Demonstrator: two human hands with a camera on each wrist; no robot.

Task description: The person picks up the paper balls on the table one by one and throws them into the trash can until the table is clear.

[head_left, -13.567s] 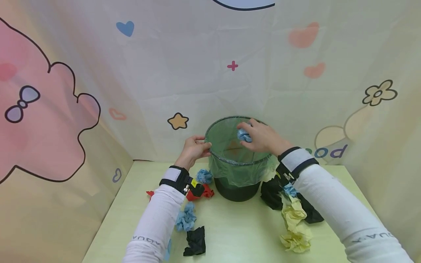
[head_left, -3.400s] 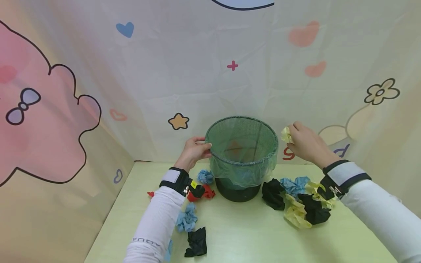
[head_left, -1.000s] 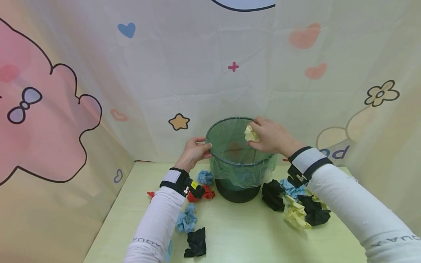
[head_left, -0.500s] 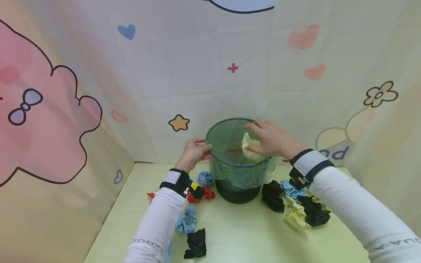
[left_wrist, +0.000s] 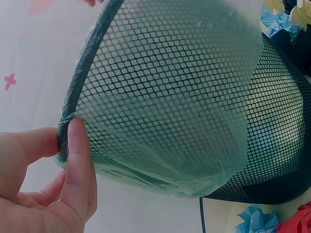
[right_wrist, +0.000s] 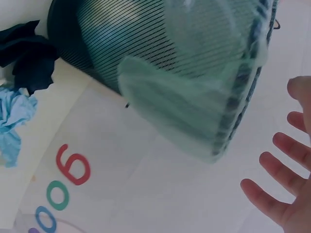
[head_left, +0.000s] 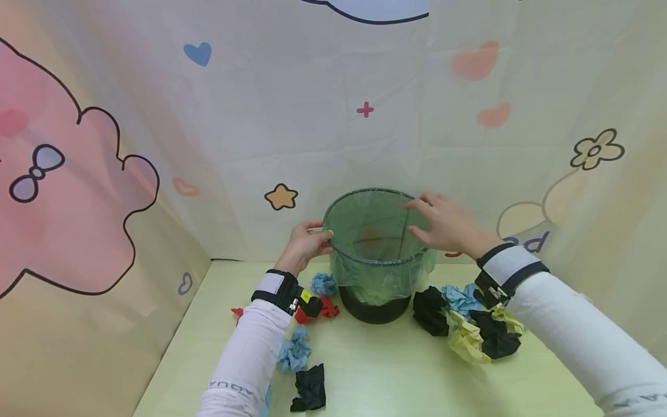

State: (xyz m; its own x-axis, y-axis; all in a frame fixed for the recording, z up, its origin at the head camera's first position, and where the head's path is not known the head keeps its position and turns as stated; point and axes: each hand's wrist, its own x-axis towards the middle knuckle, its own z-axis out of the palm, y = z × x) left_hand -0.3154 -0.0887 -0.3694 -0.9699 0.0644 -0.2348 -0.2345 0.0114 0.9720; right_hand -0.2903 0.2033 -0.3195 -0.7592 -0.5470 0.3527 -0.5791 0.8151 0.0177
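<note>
A black mesh wastebasket [head_left: 376, 307], lined with a translucent green bag [head_left: 385, 281], stands at the back of the table. My left hand [head_left: 304, 246] pinches its rim on the left; in the left wrist view the thumb and a finger [left_wrist: 77, 165] grip the bag-covered edge. Above the right side of the opening, my right hand [head_left: 443, 223] is spread and holds nothing, its fingers apart in the right wrist view. Inside the basket, light patches show through the mesh [left_wrist: 277, 121] in the left wrist view.
Right of the basket lie crumpled black [head_left: 431, 311], blue [head_left: 461, 299] and yellow paper [head_left: 466, 341]. On the left are blue [head_left: 324, 284], red [head_left: 328, 308] and black paper [head_left: 310, 387]. A printed curtain [head_left: 312, 127] hangs close behind.
My right hand has let go of the crumpled yellow paper, which dropped into the wastebasket, and has drawn back a little to the right. The left hand keeps its hold on the rim.
</note>
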